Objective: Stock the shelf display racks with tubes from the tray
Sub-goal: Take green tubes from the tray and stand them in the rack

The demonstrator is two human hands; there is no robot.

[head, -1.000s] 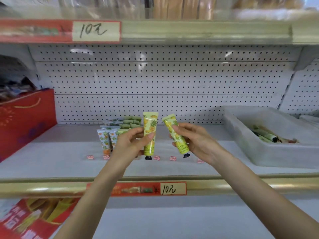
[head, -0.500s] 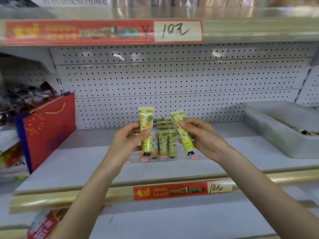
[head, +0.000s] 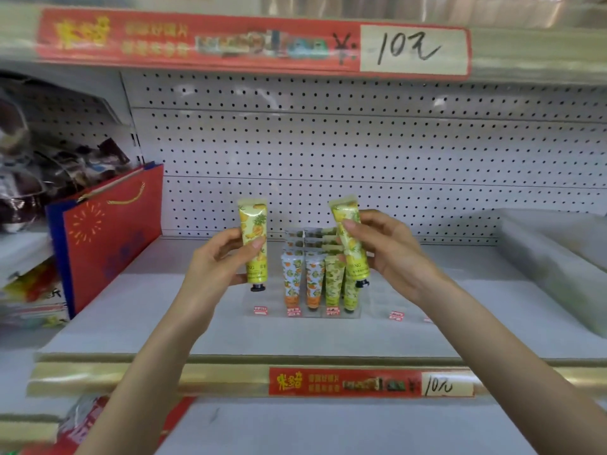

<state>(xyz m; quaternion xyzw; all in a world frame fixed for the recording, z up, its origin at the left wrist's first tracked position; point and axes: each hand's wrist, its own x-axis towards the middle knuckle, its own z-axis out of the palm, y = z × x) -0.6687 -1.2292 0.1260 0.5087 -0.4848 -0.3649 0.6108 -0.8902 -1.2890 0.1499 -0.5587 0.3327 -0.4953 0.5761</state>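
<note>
Right now two yellow pineapple-print tubes are held up in the air in front of the shelf, both with their black caps pointing down. The left tube [head: 252,221] stands nearly upright, pinched between the thumb and curled fingers of the left hand [head: 216,261]. The right tube [head: 357,264] leans with its crimped end toward the left, and the right hand [head: 391,251] grips it the same way, with the thumb across its front.

Between and just behind the two hands sits a clear display rack [head: 276,314] on the white shelf [head: 147,316]. Its front row holds two orange-print tubes [head: 290,280] side by side and, to their right, green-print tubes [head: 333,284], all cap down, with more rows behind. Small red labels [head: 260,310] run along the rack's front edge, and another [head: 396,315] lies on the shelf to its right.

Well apart at the right edge stands a translucent tray [head: 545,277]; its contents cannot be made out. A red gift bag [head: 108,231] stands at the left end of the shelf. A white pegboard [head: 361,142] forms the back wall. Red price strips [head: 371,384] marked "10" run along the shelf edges.
</note>
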